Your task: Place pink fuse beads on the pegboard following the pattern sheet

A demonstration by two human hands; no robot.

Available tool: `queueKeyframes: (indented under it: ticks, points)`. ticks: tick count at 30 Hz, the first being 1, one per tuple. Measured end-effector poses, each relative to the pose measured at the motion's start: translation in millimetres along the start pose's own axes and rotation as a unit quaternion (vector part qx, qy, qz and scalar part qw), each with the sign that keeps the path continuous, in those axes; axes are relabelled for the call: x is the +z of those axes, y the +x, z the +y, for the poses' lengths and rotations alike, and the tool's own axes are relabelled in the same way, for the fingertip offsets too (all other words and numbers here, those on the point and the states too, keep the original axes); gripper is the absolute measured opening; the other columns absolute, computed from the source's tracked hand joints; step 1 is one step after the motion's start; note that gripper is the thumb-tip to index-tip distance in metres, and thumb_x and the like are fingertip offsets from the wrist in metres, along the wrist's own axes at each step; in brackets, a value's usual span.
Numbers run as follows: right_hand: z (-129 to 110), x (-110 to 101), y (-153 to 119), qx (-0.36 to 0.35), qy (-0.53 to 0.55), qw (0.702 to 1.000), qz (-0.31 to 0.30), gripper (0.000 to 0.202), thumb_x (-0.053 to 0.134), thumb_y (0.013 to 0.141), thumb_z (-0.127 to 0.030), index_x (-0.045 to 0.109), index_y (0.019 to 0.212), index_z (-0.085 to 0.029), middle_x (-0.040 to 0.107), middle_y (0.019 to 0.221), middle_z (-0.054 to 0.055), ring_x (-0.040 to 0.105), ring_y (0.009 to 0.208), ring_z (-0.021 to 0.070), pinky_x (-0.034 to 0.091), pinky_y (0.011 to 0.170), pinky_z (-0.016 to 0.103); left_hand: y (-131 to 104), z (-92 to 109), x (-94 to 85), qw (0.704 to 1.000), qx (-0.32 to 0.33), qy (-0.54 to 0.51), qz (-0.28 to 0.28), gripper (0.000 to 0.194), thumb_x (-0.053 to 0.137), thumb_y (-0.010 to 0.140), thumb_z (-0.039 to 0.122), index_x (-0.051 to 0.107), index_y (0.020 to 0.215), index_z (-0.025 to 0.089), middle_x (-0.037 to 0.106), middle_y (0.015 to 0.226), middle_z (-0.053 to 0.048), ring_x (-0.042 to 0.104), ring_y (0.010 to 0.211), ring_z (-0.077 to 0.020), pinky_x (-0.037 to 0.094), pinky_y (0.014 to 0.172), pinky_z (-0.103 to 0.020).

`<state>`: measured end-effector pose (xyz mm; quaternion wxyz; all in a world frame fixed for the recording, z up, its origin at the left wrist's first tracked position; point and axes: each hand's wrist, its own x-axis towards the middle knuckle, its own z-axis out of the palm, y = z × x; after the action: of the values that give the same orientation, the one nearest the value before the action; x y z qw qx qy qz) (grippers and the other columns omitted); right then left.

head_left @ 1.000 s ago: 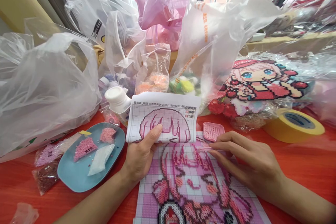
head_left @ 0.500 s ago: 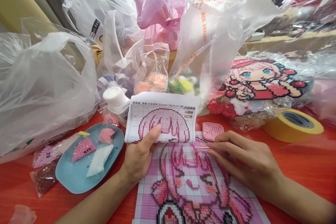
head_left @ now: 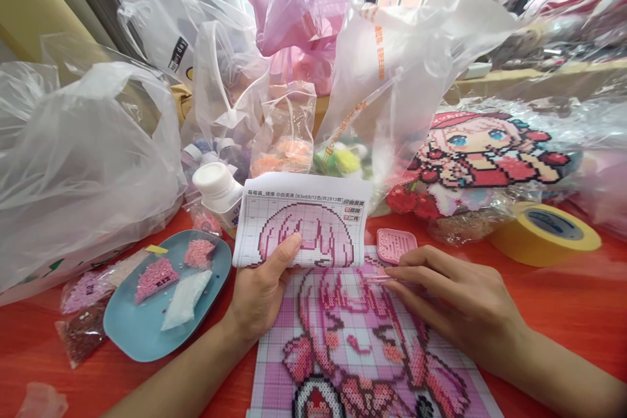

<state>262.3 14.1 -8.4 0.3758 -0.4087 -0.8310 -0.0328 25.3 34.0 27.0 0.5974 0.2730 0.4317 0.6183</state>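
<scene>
My left hand (head_left: 262, 290) grips a folded paper pattern chart (head_left: 304, 215), its thumb pressed on the printed pink-haired figure. Between the thumb and fingers of my right hand (head_left: 450, 294) are pink tweezers (head_left: 378, 279), their tips over the hair of the bead picture. Under both hands lies a pegboard (head_left: 277, 339) with a fuse-bead figure in pink, brown and black. Part of the board's top is hidden by the chart. Just beyond my right fingers sits a small pink ridged tray (head_left: 396, 245) holding pink beads.
A blue plate (head_left: 140, 346) with bead bags stands left, more bead bags (head_left: 83, 333) beside it. Behind the chart are a white bottle (head_left: 215, 186) and several plastic bags (head_left: 294, 137). Yellow tape (head_left: 543, 235) and a finished bead figure (head_left: 490, 150) lie right.
Hardly anything differs. The view has shifted very slightly, and both hands keep their places with the chart and the tweezers.
</scene>
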Motion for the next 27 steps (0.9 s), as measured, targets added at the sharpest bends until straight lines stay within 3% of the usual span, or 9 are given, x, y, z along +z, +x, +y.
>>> queueKeyframes:
  ticks: [7, 14, 27]
  points:
    - [-0.1, -0.1, 0.4, -0.004, -0.004, 1.0, 0.0, 0.007, 0.06, 0.092, -0.022, 0.067, 0.092, -0.021, 0.066, 0.082, 0.001, 0.062, 0.064, 0.0078, 0.047, 0.056, 0.02, -0.5, 0.8, 0.5, 1.0, 0.0, 0.005, -0.001, 0.064, 0.087, 0.064, 0.02, 0.065, 0.124, 0.024, 0.078, 0.086, 0.001, 0.074, 0.077, -0.019, 0.063, 0.066, -0.027]
    - [0.0, 0.5, 0.9, 0.0, -0.006, 1.0, 0.0, 0.008, 0.06, 0.092, -0.024, 0.068, 0.091, -0.022, 0.066, 0.082, 0.001, 0.063, 0.065, 0.0083, 0.047, 0.056, 0.02, -0.2, 0.9, 0.8, 1.0, 0.01, 0.016, 0.01, 0.067, 0.089, 0.061, 0.024, 0.065, 0.124, 0.024, 0.079, 0.1, -0.002, 0.069, 0.11, -0.0289, 0.056, 0.096, -0.038]
    - [-1.4, 0.0, 1.2, -0.002, -0.009, 1.0, -0.007, 0.008, 0.059, 0.093, -0.023, 0.066, 0.091, -0.022, 0.066, 0.082, 0.0, 0.062, 0.066, 0.0077, 0.043, 0.055, 0.022, 1.2, -0.7, -1.6, 1.0, 0.004, 0.0, -0.015, 0.062, 0.085, 0.068, 0.021, 0.064, 0.126, 0.026, 0.08, 0.099, -0.001, 0.071, 0.107, -0.0258, 0.059, 0.092, -0.036]
